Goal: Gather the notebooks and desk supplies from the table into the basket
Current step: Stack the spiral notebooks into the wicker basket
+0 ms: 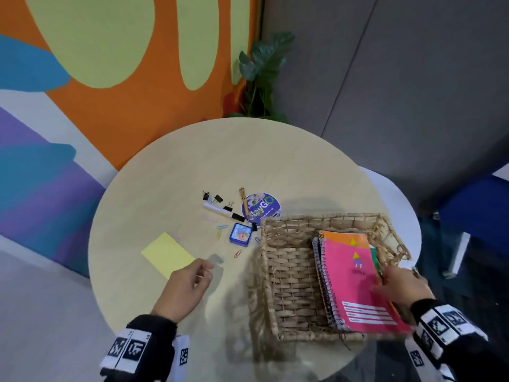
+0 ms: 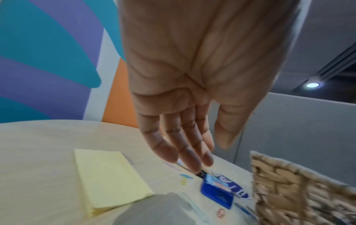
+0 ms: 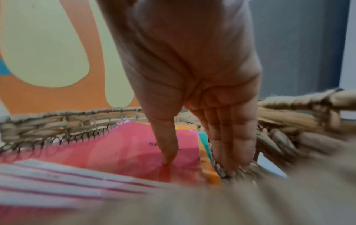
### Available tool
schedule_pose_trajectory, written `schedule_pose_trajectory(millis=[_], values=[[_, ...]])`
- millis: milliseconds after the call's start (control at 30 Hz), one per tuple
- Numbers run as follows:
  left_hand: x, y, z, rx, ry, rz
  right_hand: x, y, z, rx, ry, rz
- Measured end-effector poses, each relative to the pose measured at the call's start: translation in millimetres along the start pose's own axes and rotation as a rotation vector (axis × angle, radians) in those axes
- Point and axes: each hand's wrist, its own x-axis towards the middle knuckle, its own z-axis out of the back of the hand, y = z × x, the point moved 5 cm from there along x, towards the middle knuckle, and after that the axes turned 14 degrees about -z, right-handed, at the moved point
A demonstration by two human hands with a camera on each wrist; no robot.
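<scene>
Left hand [image 2: 185,94] open above table [image 2: 38,152]; yellow pad [image 2: 108,179], blue box [image 2: 216,193], paperclips [image 2: 185,178] below, basket [image 2: 300,187] at right.

basket [image 1: 289,274]: woven wicker, rectangular, on table's right edge | notebooks [image 1: 355,282]: spiral-bound stack, pink on top, orange and green beneath, flat against basket's right wall | yellow pad [image 1: 168,255]: flat, left | blue box [image 1: 240,235], marker [image 1: 223,211], binder clips [image 1: 217,198], paper clips [image 1: 221,230]: loose mid-table
</scene>
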Motion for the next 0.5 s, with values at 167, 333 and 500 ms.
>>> schedule_pose_trajectory(millis=[167,333,500], values=[[9.6,27.6,23.9,0.088,-0.088,0.040,-8.7,33.9,31.2,0.147,-0.073,0.071],[61.6,39.0,41.6,0.251,-0.054,-0.029,-27.3,143.7,109.1,0.407,-0.110,0.454],[134.4,32.6,38.0,0.323,-0.001,-0.140,-14.1,278.5,134.8,0.518,0.072,0.629]])
